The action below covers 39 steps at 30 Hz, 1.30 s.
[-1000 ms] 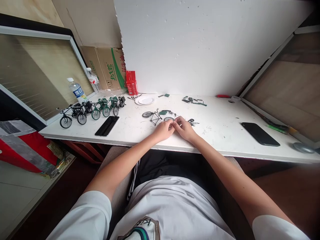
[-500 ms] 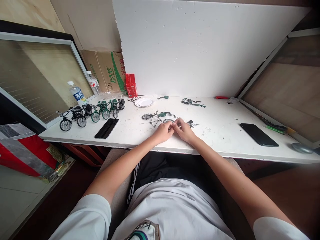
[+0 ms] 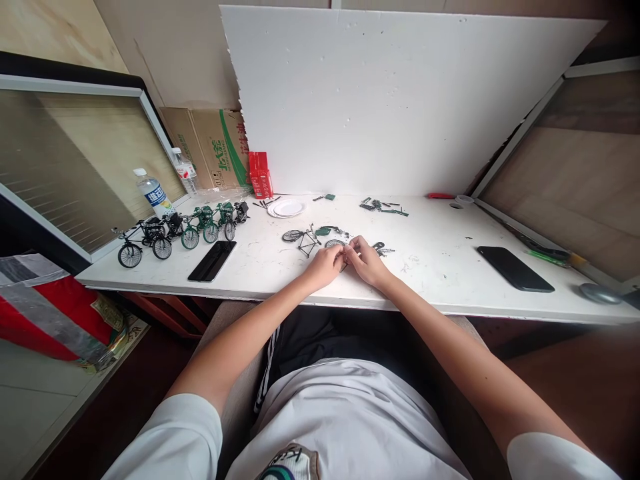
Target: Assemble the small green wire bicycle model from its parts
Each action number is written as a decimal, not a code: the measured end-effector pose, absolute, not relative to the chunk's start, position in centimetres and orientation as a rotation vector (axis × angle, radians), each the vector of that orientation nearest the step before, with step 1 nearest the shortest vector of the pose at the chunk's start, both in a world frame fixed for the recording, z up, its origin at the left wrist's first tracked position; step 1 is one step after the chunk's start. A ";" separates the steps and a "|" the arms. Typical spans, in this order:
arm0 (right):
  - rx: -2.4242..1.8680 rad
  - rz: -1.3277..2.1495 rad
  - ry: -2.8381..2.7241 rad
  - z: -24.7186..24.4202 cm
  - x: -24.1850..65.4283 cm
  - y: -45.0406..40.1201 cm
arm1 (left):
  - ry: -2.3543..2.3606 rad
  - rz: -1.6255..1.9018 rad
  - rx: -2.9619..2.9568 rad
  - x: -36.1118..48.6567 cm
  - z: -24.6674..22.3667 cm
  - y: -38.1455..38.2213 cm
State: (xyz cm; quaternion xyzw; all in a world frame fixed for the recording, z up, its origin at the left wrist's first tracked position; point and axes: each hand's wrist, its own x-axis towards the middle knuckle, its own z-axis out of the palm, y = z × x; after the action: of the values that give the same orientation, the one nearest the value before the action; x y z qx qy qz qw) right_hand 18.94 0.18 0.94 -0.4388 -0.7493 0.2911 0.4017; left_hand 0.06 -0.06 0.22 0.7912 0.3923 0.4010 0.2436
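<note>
My left hand (image 3: 326,265) and my right hand (image 3: 367,260) meet at the fingertips just above the front of the white table (image 3: 435,273). Both have their fingers pinched together around something small and dark, mostly hidden by the fingers. Right behind my left fingers lies a small spoked wheel (image 3: 334,244). To the left is a partly built miniature bicycle frame (image 3: 309,241) with one wheel (image 3: 292,235) attached. Green parts (image 3: 327,231) lie behind the hands, and a dark chain-guard-like piece (image 3: 379,247) is beside my right hand.
Several finished miniature bicycles (image 3: 190,230) stand at the left, near a phone (image 3: 213,261) and bottles (image 3: 153,191). White plates (image 3: 287,208), a red box (image 3: 259,175) and more parts (image 3: 385,206) lie at the back. A black phone (image 3: 515,269) is on the right.
The camera view has shifted slightly. A thin dark bit now shows below the joined fingertips; both hands stay pinched in nearly the same place.
</note>
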 end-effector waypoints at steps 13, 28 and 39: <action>-1.068 0.719 -1.911 1.1 18.9 -0.1 | 1.000 1.231 2.068 0.0 -0.7 0.7; -1.065 0.616 -1.883 1.2 18.8 -0.1 | 0.942 1.330 1.963 0.3 -0.7 0.7; -1.105 0.566 -1.850 1.3 18.7 -0.1 | 0.947 1.422 1.741 0.3 -0.9 0.6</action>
State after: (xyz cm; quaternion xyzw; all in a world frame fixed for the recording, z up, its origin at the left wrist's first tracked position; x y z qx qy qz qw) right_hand 18.74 -0.13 1.30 -0.4450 -0.7453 0.2279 0.4411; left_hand 0.34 0.64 -0.86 0.6701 0.3646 0.5473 0.3442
